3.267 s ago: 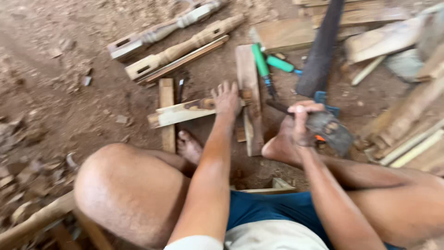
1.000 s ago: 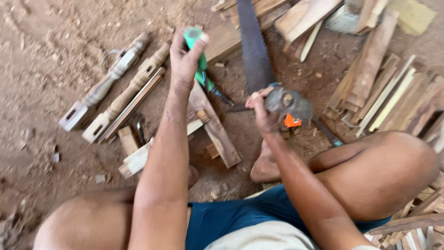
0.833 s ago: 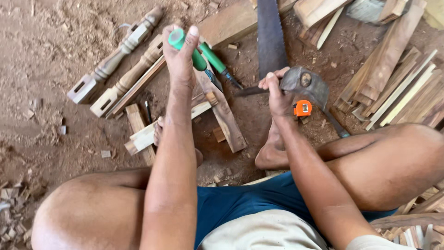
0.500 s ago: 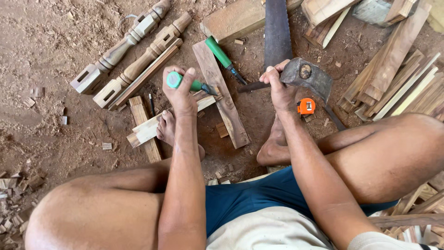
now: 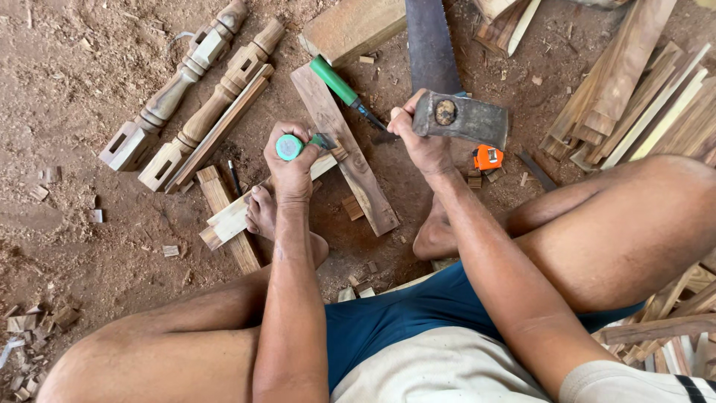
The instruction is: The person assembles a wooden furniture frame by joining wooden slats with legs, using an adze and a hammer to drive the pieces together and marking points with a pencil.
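Observation:
My left hand grips a green-handled chisel, held upright with its tip down on a pale wooden strip that my left foot pins to the dirt. My right hand is shut on a hammer with a heavy grey metal head, raised to the right of the chisel. A flat brown board lies between the two hands. A second green-handled chisel rests across that board's upper end.
Two turned wooden posts lie at upper left. A saw blade and a thick block sit at top. An orange tape measure lies by my right wrist. Stacked wood strips fill the right side. Chips litter the dirt.
My left hand lifted a green chisel from the pile, brought it down and stood it on the pale strip. The right hand kept the hammer and raised it slightly.

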